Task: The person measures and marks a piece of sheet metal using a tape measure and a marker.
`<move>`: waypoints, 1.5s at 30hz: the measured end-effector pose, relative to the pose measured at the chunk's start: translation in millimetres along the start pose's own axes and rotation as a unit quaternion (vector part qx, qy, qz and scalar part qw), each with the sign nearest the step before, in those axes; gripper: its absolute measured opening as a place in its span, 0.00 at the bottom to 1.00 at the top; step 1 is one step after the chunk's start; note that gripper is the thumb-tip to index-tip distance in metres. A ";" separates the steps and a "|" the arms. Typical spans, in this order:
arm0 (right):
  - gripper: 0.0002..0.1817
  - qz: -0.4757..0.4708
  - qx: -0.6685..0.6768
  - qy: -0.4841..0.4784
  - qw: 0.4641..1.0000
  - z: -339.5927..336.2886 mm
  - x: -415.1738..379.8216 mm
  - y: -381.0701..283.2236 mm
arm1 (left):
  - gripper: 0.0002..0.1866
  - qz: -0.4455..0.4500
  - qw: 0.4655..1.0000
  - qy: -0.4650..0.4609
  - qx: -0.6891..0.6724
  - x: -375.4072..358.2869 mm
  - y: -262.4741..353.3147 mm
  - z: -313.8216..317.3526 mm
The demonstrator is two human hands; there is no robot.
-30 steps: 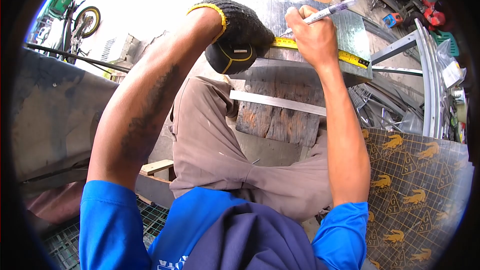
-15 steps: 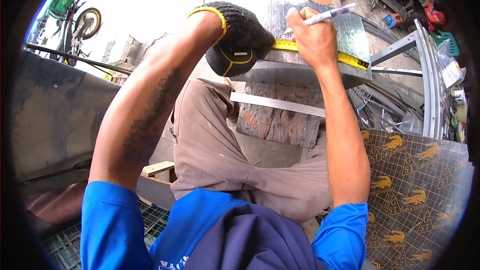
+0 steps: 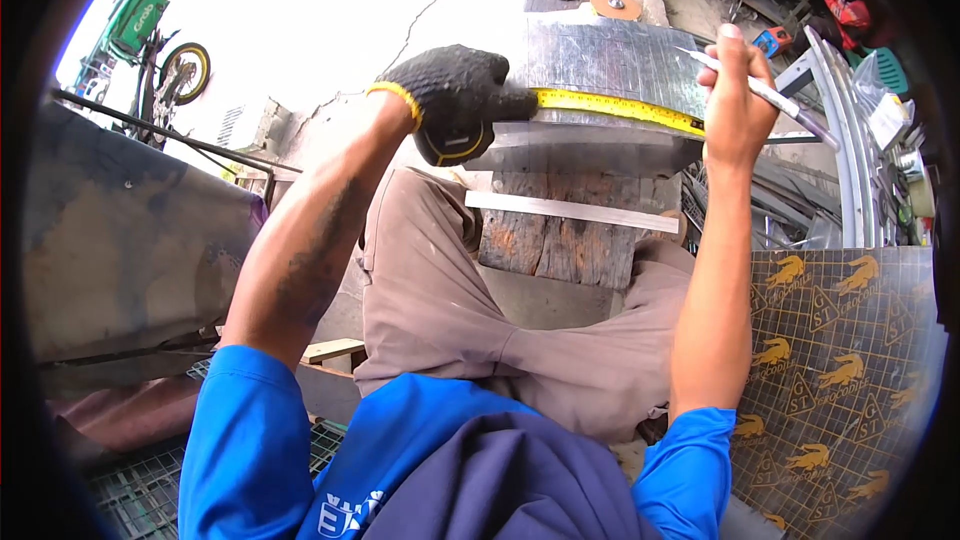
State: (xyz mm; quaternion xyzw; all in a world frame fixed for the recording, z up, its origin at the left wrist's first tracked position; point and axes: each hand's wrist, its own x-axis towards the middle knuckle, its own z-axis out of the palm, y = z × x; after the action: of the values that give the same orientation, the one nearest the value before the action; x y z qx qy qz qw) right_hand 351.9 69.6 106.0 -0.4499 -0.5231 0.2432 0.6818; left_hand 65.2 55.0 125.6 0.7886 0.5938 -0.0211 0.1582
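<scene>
My left hand (image 3: 455, 88), in a black knit glove with a yellow cuff, grips a black tape measure (image 3: 452, 144) at the left edge of a shiny metal sheet (image 3: 600, 55). The yellow tape blade (image 3: 612, 107) runs out to the right across the sheet's near part. At the blade's far right end is my bare right hand (image 3: 740, 105), with a whitish pen (image 3: 797, 115) held between its fingers. The pen tip points up and left, off the metal. Whether the fingers also hold the blade's end is hard to see.
A flat metal strip (image 3: 570, 209) lies over the dark wooden board (image 3: 560, 245) between my knees. An orange-brown disc (image 3: 615, 6) sits beyond the sheet. Metal frames (image 3: 855, 160) and a printed panel (image 3: 830, 340) stand to the right; a motorcycle wheel (image 3: 184, 72) is far left.
My right hand with the pen has moved right, from over the middle of the sheet to the blade's end. My left hand and the tape case have shifted slightly left.
</scene>
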 end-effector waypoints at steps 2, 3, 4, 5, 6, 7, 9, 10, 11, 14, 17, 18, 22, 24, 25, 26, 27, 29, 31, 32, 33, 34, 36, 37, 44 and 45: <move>0.23 -0.013 0.008 0.031 0.999 -17.6 6.0 4.1 | 0.28 0.021 0.998 0.020 -0.064 -16.0 -2.6 7.7; 0.24 -0.001 -0.001 0.031 1.000 -23.6 5.6 4.1 | 0.29 0.044 0.994 0.029 -0.091 -27.0 -2.6 13.1; 0.26 0.012 -0.011 0.031 0.999 -28.3 4.0 4.0 | 0.26 0.056 0.992 0.026 -0.106 -39.1 1.9 15.6; 0.26 0.010 -0.009 0.032 0.999 -30.7 2.1 5.6 | 0.26 0.053 0.991 -0.002 -0.120 -47.8 5.4 17.9; 0.27 0.012 -0.018 0.018 1.000 -32.1 -0.3 6.1 | 0.27 0.051 0.989 -0.030 -0.135 -54.7 8.1 20.5; 0.29 0.013 -0.027 0.005 1.000 -34.0 -1.4 6.4 | 0.21 0.083 0.989 0.006 -0.123 -56.7 6.0 31.3; 0.33 -0.009 -0.044 -0.045 0.998 -36.3 -5.1 8.2 | 0.20 0.084 0.985 0.018 -0.152 -53.4 -1.4 27.8; 0.33 -0.019 -0.059 -0.078 0.995 -38.2 -6.8 8.6 | 0.20 0.083 0.979 0.029 -0.183 -50.7 -0.3 20.8; 0.34 -0.027 -0.080 -0.079 0.993 -35.8 -8.4 10.4 | 0.22 0.023 0.971 -0.011 -0.237 -46.2 -1.1 7.9; 0.26 -0.138 -0.104 -0.108 0.979 -21.1 -8.8 12.8 | 0.25 0.015 0.979 -0.021 -0.201 -16.8 -8.8 -25.2; 0.17 -0.200 -0.266 -0.126 0.935 -17.9 -2.3 22.6 | 0.27 0.031 0.986 -0.043 -0.160 23.0 -21.4 -35.4; 0.15 -0.222 -0.304 -0.136 0.916 -17.6 5.4 31.6 | 0.27 0.037 0.985 -0.044 -0.160 33.7 -19.1 -39.8; 0.10 -0.205 -0.403 -0.128 0.883 3.5 24.6 54.5 | 0.31 -0.039 0.978 -0.106 -0.176 54.1 -5.0 -53.0; 0.09 -0.202 -0.446 -0.161 0.857 14.6 31.2 69.2 | 0.36 -0.015 0.999 -0.050 0.005 69.9 -12.1 -49.3; 0.09 -0.202 -0.442 -0.164 0.858 16.9 33.4 73.9 | 0.39 -0.020 0.998 -0.061 0.020 73.7 -16.4 -49.4; 0.09 -0.201 -0.440 -0.168 0.859 18.4 33.5 78.7 | 0.39 -0.019 0.998 -0.063 0.019 77.3 -22.4 -48.8; 0.09 -0.200 -0.441 -0.171 0.858 19.8 32.7 78.6 | 0.37 0.020 0.997 -0.079 0.008 79.3 -27.9 -47.8; 0.09 -0.170 -0.425 -0.154 0.876 21.6 31.5 76.6 | 0.36 0.057 0.994 -0.095 -0.007 86.9 -34.4 -42.2; 0.09 -0.175 -0.424 -0.151 0.876 22.4 30.4 77.4 | 0.33 -0.036 0.994 -0.106 -0.002 87.6 -23.3 -43.1; 0.09 -0.180 -0.421 -0.146 0.877 23.2 30.0 77.2 | 0.33 -0.036 0.994 -0.107 -0.003 86.8 -22.4 -44.1; 0.09 -0.180 -0.421 -0.148 0.877 22.8 30.0 75.6 | 0.32 -0.031 0.994 -0.104 -0.004 86.6 -23.0 -44.3; 0.08 -0.140 -0.417 -0.170 0.882 21.6 32.2 73.2 | 0.32 -0.025 0.995 -0.101 -0.005 87.0 -23.3 -45.2; 0.06 -0.101 -0.415 -0.191 0.884 19.8 37.9 76.8 | 0.32 -0.017 0.994 -0.109 -0.008 88.3 -24.1 -47.1; 0.08 -0.136 -0.394 -0.205 0.885 19.2 40.1 82.4 | 0.32 -0.008 0.993 -0.120 -0.011 89.2 -23.5 -46.8; 0.08 -0.143 -0.366 -0.199 0.898 17.4 43.2 88.4 | 0.35 -0.026 0.991 -0.132 0.014 88.3 -12.7 -55.6; 0.08 -0.140 -0.369 -0.204 0.896 17.0 43.9 87.7 | 0.35 -0.026 0.991 -0.133 0.018 87.5 -10.5 -57.2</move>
State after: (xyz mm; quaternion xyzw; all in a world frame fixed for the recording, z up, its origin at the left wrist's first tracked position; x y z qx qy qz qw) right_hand 362.9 152.8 52.4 -0.5319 -0.7604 0.0213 0.3722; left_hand 72.1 154.7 158.2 0.7655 0.5875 -0.1410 0.2213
